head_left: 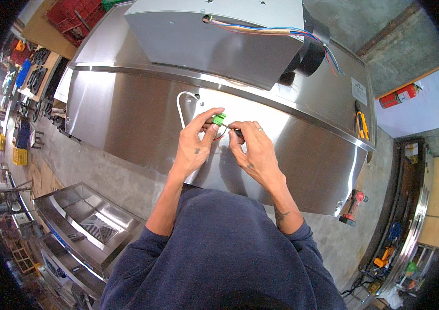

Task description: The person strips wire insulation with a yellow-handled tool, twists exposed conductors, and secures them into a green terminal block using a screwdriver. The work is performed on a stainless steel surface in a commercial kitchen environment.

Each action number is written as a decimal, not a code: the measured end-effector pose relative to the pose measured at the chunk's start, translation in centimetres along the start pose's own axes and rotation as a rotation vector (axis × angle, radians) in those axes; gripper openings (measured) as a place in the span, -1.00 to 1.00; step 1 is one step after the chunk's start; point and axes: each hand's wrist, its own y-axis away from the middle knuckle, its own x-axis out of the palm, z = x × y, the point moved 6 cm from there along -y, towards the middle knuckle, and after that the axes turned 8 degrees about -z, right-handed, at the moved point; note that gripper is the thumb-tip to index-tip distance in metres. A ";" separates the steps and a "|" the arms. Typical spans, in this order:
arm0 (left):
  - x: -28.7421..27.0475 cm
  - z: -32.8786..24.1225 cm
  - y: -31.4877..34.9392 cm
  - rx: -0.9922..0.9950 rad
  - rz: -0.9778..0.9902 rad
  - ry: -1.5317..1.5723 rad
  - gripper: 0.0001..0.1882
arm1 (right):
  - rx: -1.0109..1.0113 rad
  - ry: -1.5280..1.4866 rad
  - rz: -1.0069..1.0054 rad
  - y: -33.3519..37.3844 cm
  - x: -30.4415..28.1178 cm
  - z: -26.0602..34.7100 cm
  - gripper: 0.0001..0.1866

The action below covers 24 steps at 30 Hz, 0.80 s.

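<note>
My left hand (192, 150) pinches a small green terminal block (219, 119) between thumb and fingers, above the brushed stainless steel panel (126, 111). Closed round a small screwdriver with a dark handle (238, 133), my right hand (258, 155) brings its thin shaft up to the block's right side. Whether the tip sits in a screw is too small to tell. From a hole in the panel a white cable (179, 106) loops down to behind my left hand. A short red wire (221, 138) shows below the block, between both hands.
A grey metal box (204, 51) with loose coloured wires (281, 31) and a black round duct (312, 57) stands beyond the panel. Yellow-handled tools (362, 124) lie at the right. A red cordless drill (353, 205) is by the panel's right corner. Stainless equipment (54, 206) stands lower left.
</note>
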 end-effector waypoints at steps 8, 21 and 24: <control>-0.1 -0.4 0.0 0.074 -0.002 -0.064 -0.57 | -0.056 0.120 0.002 0.0 0.1 0.4 -0.77; 0.3 -2.1 0.3 0.193 0.013 -0.217 -0.59 | -0.197 0.329 0.113 -0.2 0.3 1.4 -0.75; 0.3 -1.8 0.4 0.189 0.017 -0.212 -0.60 | -0.221 0.357 0.125 -0.3 0.3 1.1 -0.80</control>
